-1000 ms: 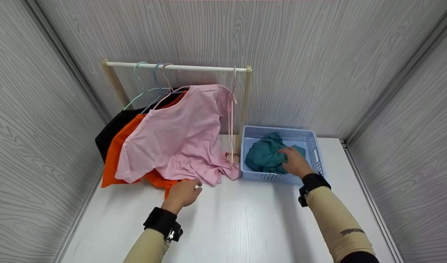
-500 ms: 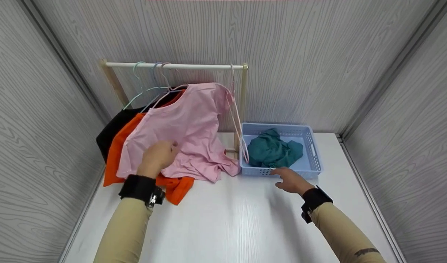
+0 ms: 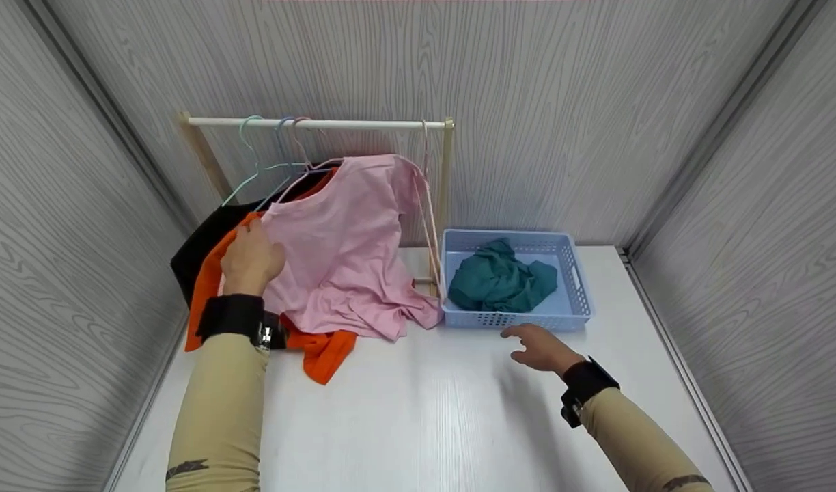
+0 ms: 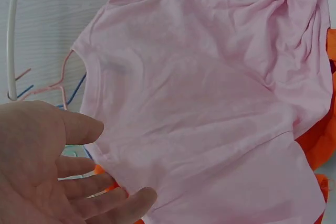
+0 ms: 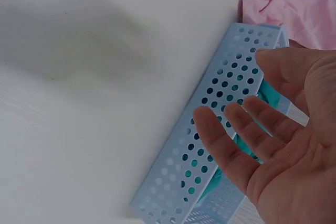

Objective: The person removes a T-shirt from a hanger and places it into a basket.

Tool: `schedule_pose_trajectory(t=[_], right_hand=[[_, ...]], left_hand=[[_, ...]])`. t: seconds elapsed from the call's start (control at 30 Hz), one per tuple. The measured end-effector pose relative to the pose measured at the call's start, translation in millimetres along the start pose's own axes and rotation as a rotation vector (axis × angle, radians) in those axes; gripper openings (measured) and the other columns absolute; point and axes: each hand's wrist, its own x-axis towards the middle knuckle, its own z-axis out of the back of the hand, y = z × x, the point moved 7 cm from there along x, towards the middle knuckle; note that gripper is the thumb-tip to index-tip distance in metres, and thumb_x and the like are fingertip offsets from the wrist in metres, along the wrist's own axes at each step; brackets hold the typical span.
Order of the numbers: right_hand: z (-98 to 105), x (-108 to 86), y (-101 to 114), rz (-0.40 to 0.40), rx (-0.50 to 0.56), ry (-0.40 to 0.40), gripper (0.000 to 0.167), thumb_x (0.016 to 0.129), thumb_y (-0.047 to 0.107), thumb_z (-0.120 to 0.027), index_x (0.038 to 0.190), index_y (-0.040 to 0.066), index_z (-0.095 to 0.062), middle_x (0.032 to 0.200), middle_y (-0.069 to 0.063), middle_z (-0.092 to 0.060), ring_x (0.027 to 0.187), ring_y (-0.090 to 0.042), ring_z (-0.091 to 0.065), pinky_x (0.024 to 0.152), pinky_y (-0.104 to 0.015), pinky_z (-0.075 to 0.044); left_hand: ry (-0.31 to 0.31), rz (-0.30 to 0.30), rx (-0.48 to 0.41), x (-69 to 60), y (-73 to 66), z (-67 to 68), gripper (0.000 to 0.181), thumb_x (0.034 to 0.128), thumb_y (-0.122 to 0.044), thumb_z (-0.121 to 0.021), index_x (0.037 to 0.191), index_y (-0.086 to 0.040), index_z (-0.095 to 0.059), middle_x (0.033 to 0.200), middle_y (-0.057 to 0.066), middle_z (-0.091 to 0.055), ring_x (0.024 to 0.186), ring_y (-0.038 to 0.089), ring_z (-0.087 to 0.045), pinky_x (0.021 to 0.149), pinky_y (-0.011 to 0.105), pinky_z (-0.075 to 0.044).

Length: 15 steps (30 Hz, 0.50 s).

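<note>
Left hand open at pink shirt on rack, right hand open by basket

Left hand (image 3: 253, 256): thumb and fingers apart, mostly straight, nothing gripped; it is in front of the pink shirt (image 3: 350, 232) by the collar, near the orange shirt (image 3: 203, 287). Contact unclear. Right hand (image 3: 541, 348): loosely open, nothing held, just off the front wall of the blue basket (image 3: 527, 321), above the table (image 3: 418, 424).

Pink shirt hangs on a pink hanger (image 3: 297, 140) from the rack bar (image 3: 363, 124), toward the table's back left corner; hem lies on the tabletop. Orange shirt and black shirt (image 3: 198, 249) hang behind it, with blue hanger (image 3: 279, 140) and green hanger (image 3: 242, 184). Second pink hanger (image 3: 425, 143) is near the bar's right end. Basket sits at the table's back edge, toward the right corner; crumpled teal cloth (image 3: 496, 280) lies inside, nearer its left side.
</note>
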Motion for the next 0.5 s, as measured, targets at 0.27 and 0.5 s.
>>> schedule_pose_trajectory(t=[0.27,0.5], right_hand=[[-13,-13.6,-9,-0.022,0.044,0.017,0.037,0.09,0.003,-0.061,0.127,-0.001,-0.058,0.129,-0.024,-0.059,0.117,-0.044,-0.057,0.098,-0.056,-0.047],[-13,-22.3,-16,-0.052,0.068,0.014,0.039,0.091,0.003,-0.061,0.13,-0.002,-0.055,0.132,-0.026,-0.056,0.117,-0.046,-0.056,0.099,-0.057,-0.045]], left_hand=[[-0.024,-0.009,0.029,0.8,-13.2,-8.0,0.039,0.1058,-0.026,-0.035,0.127,0.003,-0.049,0.118,0.031,-0.055,0.101,0.048,-0.055,0.087,0.059,-0.049],[-0.115,-0.041,0.012,-1.1,-35.8,-9.0,0.032,0.1055,-0.024,-0.039,0.119,-0.001,-0.055,0.109,0.03,-0.061,0.095,0.049,-0.057,0.082,0.057,-0.049]])
